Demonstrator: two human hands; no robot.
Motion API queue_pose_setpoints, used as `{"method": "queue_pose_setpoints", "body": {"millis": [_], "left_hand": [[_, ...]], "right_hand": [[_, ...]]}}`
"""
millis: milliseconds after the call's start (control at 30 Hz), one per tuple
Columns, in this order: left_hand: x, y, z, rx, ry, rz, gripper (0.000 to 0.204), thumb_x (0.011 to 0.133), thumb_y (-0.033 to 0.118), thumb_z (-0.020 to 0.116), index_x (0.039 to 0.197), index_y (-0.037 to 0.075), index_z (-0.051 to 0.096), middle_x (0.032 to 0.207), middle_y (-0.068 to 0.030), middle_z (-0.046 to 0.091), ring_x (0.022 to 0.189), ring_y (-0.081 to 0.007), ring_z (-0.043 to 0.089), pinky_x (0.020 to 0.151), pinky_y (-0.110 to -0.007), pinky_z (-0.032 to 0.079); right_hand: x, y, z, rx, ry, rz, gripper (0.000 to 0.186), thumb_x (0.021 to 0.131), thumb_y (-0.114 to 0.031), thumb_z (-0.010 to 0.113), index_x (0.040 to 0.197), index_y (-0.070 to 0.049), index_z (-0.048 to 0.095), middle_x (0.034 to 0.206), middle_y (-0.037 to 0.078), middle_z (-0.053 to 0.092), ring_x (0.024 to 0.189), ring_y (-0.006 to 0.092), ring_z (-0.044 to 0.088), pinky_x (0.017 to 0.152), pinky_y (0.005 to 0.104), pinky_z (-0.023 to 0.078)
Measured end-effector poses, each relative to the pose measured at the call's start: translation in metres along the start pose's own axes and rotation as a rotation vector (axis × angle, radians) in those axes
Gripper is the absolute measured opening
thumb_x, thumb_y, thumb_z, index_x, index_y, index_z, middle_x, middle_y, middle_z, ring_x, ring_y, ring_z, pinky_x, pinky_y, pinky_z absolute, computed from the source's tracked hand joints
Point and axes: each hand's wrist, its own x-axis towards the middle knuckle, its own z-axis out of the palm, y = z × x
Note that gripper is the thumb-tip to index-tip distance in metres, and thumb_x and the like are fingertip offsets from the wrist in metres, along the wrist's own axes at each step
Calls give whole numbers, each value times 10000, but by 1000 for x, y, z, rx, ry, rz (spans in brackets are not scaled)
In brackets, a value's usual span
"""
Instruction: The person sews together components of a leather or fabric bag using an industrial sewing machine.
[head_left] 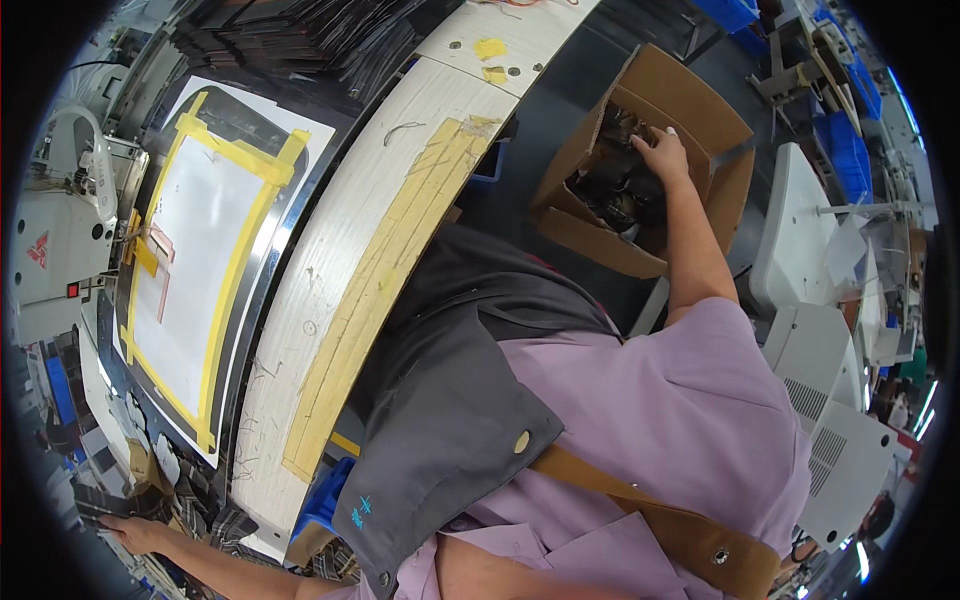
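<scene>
At the lower left, my left hand (138, 535) is at the far end of my outstretched arm. Its fingers are closed on the edge of a dark plaid fabric piece (98, 503), partly lost at the picture's dark rim. More plaid fabric pieces (235, 525) lie around it. On the other side, my right hand (663, 158) reaches into an open cardboard box (690, 90). Its fingers are apart and bent over a heap of dark, shiny pieces (620, 190), whose kind I cannot make out. Nothing shows in its grasp.
A sewing machine (60, 240) stands left, beside a white template (200, 270) edged with yellow tape. A pale worktable (320, 300) curves between it and my lap. Stacked dark sheets (290, 40) lie behind. White machine housings (830, 420) and blue bins (845, 155) stand right.
</scene>
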Motion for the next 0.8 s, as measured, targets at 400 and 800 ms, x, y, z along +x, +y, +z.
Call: {"method": "queue_pose_setpoints", "body": {"millis": [400,800], "left_hand": [[-211,195,43,-49,-1070,657,223,901,201,726,829,-6,687,616,-113,583,570,-138,493,541,-296,396],[-222,146,98,-328,-1079,459,343,989,221,654,729,20,553,641,48,480,636,-49,367,567,-232,302]], "right_hand": [[-56,-275,-172,999,413,-688,235,995,-120,603,1174,-7,705,1126,66,709,970,99,620,877,250,475],[17,-143,-77,1278,617,-204,201,976,-181,627,999,-2,716,826,35,692,690,79,586,641,219,459]]}}
